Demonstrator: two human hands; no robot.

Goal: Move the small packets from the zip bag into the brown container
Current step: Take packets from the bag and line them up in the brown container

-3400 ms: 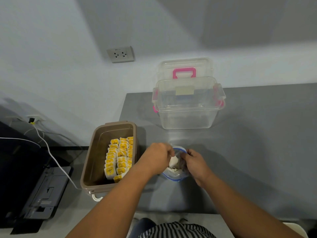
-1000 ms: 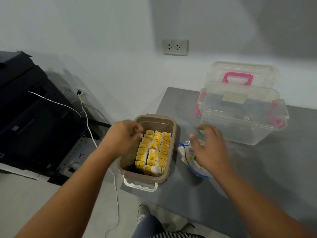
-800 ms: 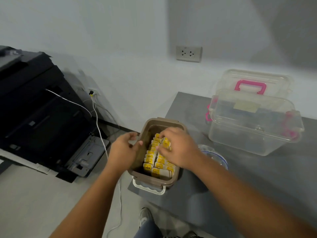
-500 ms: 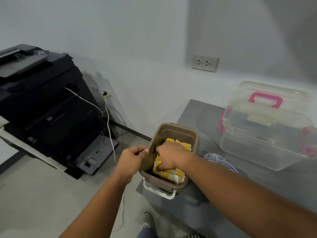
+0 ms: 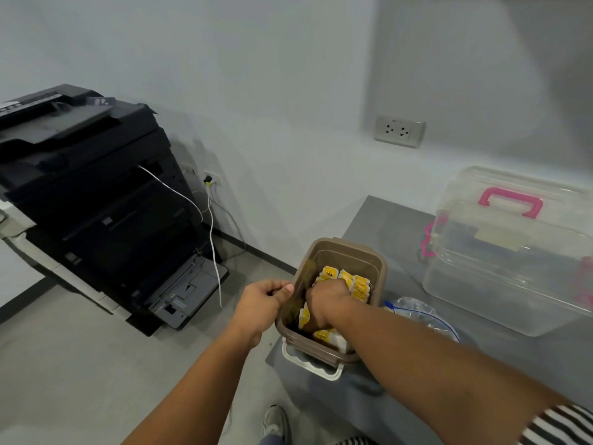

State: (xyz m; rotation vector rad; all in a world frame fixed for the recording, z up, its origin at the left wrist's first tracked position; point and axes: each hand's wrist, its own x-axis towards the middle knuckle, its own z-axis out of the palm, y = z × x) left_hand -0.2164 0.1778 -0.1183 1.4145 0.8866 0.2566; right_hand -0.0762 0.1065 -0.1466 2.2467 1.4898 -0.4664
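Many packets point(image 5: 360, 285) in brown container point(image 5: 346, 245), right hand point(image 5: 327, 304) seemingly among them

The grey table point(image 5: 385, 220) in front of me carries three things. The brown container point(image 5: 353, 248) sits at the table's near left corner, long side running away from me, white latch point(image 5: 313, 364) toward me. Just beside it, at three o'clock, the zip bag point(image 5: 417, 313) lies slumped on the top. At two o'clock from the container, apart from it and nearer the wall, stands a clear box point(image 5: 513, 284) with pink clips. Its lid point(image 5: 481, 184) with a pink handle is upright behind it.
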